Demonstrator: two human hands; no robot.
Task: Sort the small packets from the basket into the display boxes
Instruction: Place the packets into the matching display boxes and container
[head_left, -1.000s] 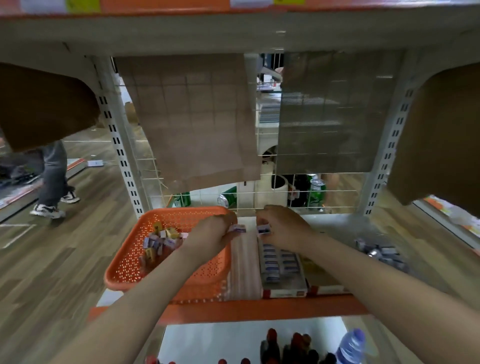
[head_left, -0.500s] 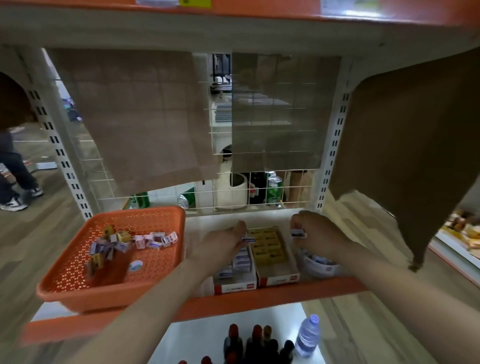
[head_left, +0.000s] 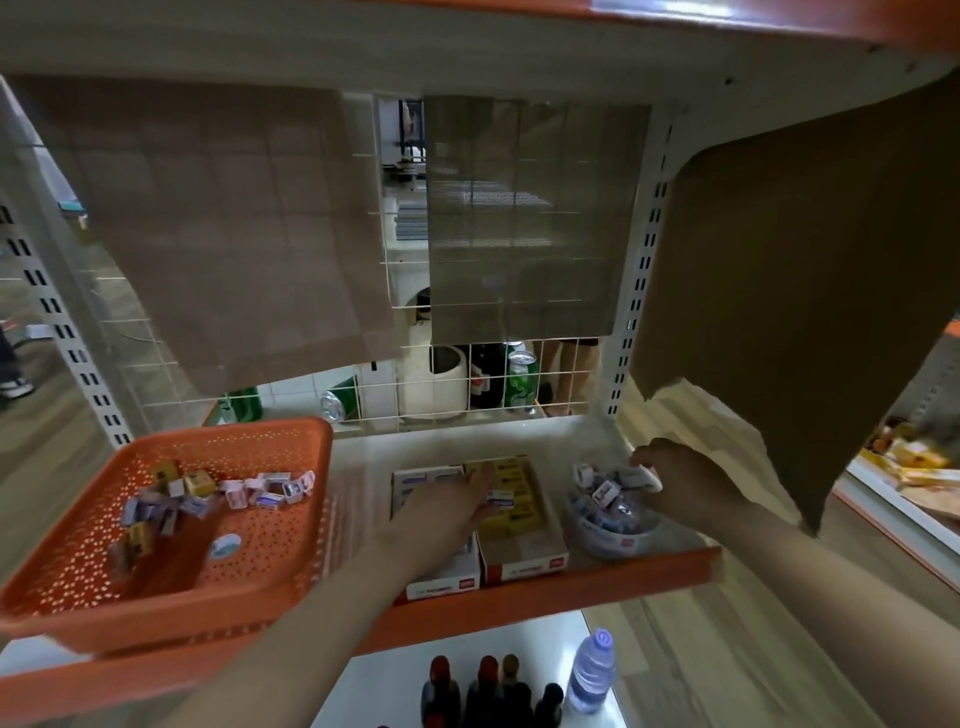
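An orange basket (head_left: 291, 519) stands at the shelf's left with several small white, purple and yellow packets (head_left: 260, 491) in it. Two display boxes sit mid-shelf: a left box (head_left: 415, 480) of white-blue packets and a right box (head_left: 519, 545) of yellow ones. A clear round tub (head_left: 608, 538) of packets stands to their right. My left hand (head_left: 447, 512) lies over the left box and pinches a small white-blue packet (head_left: 500, 499) above the yellow box. My right hand (head_left: 685, 480) holds a small white packet (head_left: 649, 475) over the tub's far rim.
The orange shelf lip (head_left: 571, 582) runs along the front. A wire grid with brown paper sheets (head_left: 234, 234) backs the shelf, with cans (head_left: 522, 376) behind it. Cardboard (head_left: 805, 312) hangs at the right. Dark bottles (head_left: 488, 686) and a water bottle (head_left: 592, 670) stand on the shelf below.
The view has swung right. My right hand has carried its packet from the left box across to the round tub. My left hand has moved from the basket's edge over the display boxes.
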